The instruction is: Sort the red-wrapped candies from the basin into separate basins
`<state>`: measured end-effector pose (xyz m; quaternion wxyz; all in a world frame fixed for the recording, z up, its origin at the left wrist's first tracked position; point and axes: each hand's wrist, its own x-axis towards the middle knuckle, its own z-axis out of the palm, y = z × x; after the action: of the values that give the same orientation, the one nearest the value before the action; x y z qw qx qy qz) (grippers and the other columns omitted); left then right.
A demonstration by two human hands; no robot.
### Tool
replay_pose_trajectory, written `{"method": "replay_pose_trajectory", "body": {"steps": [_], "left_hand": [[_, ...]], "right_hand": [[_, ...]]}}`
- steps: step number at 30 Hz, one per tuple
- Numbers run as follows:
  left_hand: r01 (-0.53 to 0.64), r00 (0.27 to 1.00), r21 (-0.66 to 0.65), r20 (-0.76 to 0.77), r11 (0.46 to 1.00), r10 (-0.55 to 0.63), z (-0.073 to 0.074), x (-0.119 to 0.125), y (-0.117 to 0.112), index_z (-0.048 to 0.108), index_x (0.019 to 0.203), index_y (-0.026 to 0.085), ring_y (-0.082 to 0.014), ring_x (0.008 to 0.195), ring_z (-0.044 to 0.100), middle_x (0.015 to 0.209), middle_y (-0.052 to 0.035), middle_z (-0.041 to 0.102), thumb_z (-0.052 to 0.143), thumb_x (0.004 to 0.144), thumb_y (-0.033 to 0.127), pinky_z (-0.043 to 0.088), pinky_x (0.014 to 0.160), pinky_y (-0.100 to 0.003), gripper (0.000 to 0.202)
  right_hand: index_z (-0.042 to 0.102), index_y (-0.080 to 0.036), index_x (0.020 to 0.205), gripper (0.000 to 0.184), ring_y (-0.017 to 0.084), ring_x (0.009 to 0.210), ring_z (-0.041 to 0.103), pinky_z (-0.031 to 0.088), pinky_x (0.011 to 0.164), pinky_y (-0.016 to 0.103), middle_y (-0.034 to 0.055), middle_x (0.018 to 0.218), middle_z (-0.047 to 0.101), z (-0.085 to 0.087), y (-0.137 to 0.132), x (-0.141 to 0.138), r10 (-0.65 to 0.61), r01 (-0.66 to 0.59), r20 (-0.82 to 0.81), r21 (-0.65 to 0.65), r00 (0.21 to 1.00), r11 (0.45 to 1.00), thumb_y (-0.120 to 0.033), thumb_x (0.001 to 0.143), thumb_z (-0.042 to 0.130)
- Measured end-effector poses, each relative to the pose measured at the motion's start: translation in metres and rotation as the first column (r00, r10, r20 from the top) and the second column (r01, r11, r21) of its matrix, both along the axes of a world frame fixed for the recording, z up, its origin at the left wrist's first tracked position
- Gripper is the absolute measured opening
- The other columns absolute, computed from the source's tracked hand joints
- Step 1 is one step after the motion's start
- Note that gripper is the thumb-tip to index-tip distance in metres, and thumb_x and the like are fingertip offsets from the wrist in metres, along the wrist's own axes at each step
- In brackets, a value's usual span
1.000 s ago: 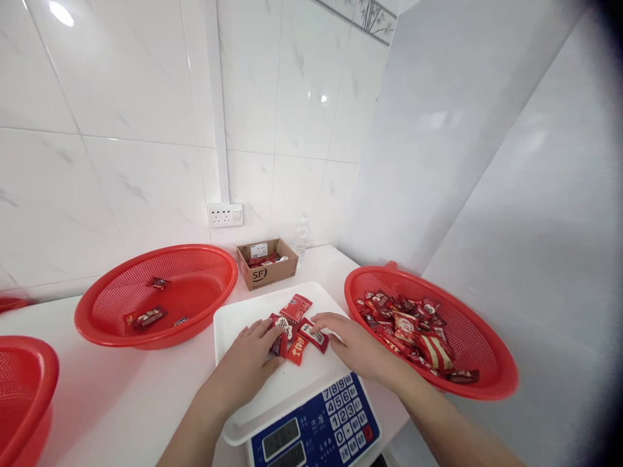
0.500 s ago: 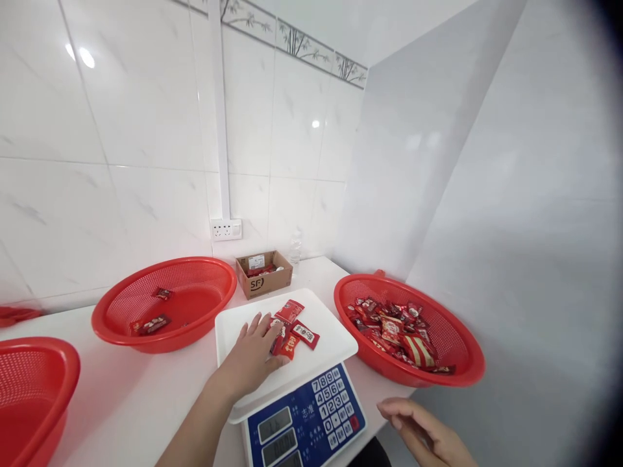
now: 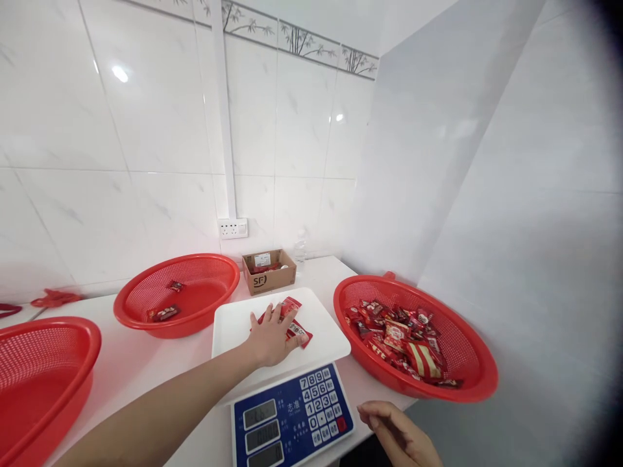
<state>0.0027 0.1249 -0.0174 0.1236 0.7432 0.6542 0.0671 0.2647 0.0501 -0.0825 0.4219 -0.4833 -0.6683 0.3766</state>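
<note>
My left hand [image 3: 272, 337] lies with spread fingers over a few red snack packets [image 3: 298, 332] on the white scale pan [image 3: 233, 324]. The palm and fingers hide part of the packets. Below the pan, the blue keypad and display panel [image 3: 292, 415] of the scale faces me. My right hand [image 3: 396, 431] hovers at the scale's front right corner, fingers curled together against the thumb, with nothing visible in it.
On the right, a red basket [image 3: 470, 389] holds many small red packets. Two more red baskets stand left, the farther one [image 3: 127, 318] with several packets, the nearer one [image 3: 73, 389] cut by the frame. Behind the scale are a cardboard box [image 3: 272, 280] and a clear bottle [image 3: 300, 246].
My left hand has shifted right and forward over the packets, covering more of them. My right hand has moved slightly left, nearer the scale. The view has also turned a little.
</note>
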Motion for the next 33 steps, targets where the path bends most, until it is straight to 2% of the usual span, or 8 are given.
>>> {"method": "replay_pose_trajectory", "body": {"steps": [7,14,18,22,25,27,30,33], "left_hand": [[0.018,0.999,0.016,-0.029,1.0,-0.018,-0.005,0.0,0.011,0.032,0.139,0.028,-0.0335,0.138,0.011,0.152,-0.0114,0.017,0.024,0.079,0.072,0.01,0.105,-0.062,0.074],[0.299,0.949,0.032,0.097,0.954,-0.3,0.006,-0.028,0.002,0.02,0.142,0.033,-0.0262,0.136,0.023,0.148,-0.0035,0.029,0.042,0.082,0.058,0.017,0.11,-0.048,0.069],[0.322,0.939,0.007,0.121,0.947,-0.321,0.008,-0.041,0.001,0.018,0.144,0.026,-0.0253,0.137,0.02,0.149,-0.0076,0.026,0.048,0.078,0.062,0.017,0.111,-0.044,0.081],[0.3,0.947,0.024,0.112,0.954,-0.301,0.006,-0.046,0.0,0.011,0.145,0.02,-0.0249,0.14,0.008,0.152,-0.0085,0.015,0.045,0.077,0.066,0.009,0.113,-0.044,0.089],[0.233,0.966,0.066,0.099,0.97,-0.239,0.007,-0.05,-0.011,0.011,0.145,0.022,-0.0236,0.14,0.006,0.152,-0.0069,0.015,0.039,0.082,0.064,0.011,0.113,-0.044,0.081],[0.138,0.987,0.12,0.063,0.983,-0.146,0.008,-0.061,-0.024,0.011,0.145,0.025,-0.0226,0.14,0.008,0.152,-0.0056,0.016,0.036,0.085,0.06,0.014,0.113,-0.044,0.073],[-0.052,0.997,0.251,-0.04,0.967,0.063,0.001,-0.094,-0.048,0.017,0.144,0.027,-0.0252,0.139,0.011,0.151,-0.0062,0.02,0.036,0.087,0.054,0.017,0.111,-0.049,0.066],[-0.209,0.947,0.368,-0.155,0.906,0.282,-0.012,-0.139,-0.068,0.031,0.14,0.022,-0.0301,0.138,0.014,0.148,-0.01,0.029,0.039,0.087,0.05,0.021,0.108,-0.054,0.061]], "right_hand": [[0.07,-0.024,0.079,0.034,0.02,0.077,0.067,0.054,0.071,0.025,0.0059,0.079,0.071,0.01,0.021,0.0,-0.019,0.019,0.009,0.057,1.0,0.998,-0.054,0.077,0.054],[0.069,-0.023,0.083,0.027,0.021,0.081,0.066,0.054,0.074,0.028,0.0067,0.085,0.071,0.022,0.036,-0.013,0.025,-0.021,-0.035,0.124,0.999,0.992,-0.045,0.081,0.053],[0.065,-0.021,0.101,0.03,0.022,0.099,0.061,0.05,0.088,0.035,0.0097,0.105,0.066,0.035,0.057,-0.037,0.097,-0.127,0.138,0.226,0.986,0.966,-0.039,0.086,0.046],[0.052,-0.02,0.126,0.043,0.025,0.127,0.038,0.032,0.106,0.045,0.0106,0.135,0.048,0.052,0.08,-0.067,0.213,-0.325,0.41,0.226,0.887,0.918,-0.038,0.089,0.041],[0.044,-0.019,0.134,0.05,0.026,0.137,0.019,0.021,0.11,0.048,0.0093,0.146,0.033,0.063,0.09,-0.084,0.297,-0.435,0.574,0.116,0.763,0.893,-0.039,0.089,0.042],[0.041,-0.02,0.136,0.051,0.026,0.138,0.014,0.017,0.111,0.049,0.0083,0.148,0.027,0.067,0.091,-0.091,0.325,-0.456,0.627,0.054,0.708,0.888,-0.038,0.089,0.043],[0.038,-0.023,0.138,0.052,0.024,0.139,0.011,0.016,0.112,0.047,0.0048,0.15,0.025,0.067,0.092,-0.091,0.341,-0.459,0.639,0.022,0.689,0.888,-0.041,0.09,0.04],[0.034,-0.025,0.14,0.053,0.022,0.139,0.01,0.014,0.112,0.045,0.0024,0.15,0.024,0.062,0.094,-0.088,0.329,-0.447,0.669,0.006,0.666,0.895,-0.043,0.09,0.037]]}}
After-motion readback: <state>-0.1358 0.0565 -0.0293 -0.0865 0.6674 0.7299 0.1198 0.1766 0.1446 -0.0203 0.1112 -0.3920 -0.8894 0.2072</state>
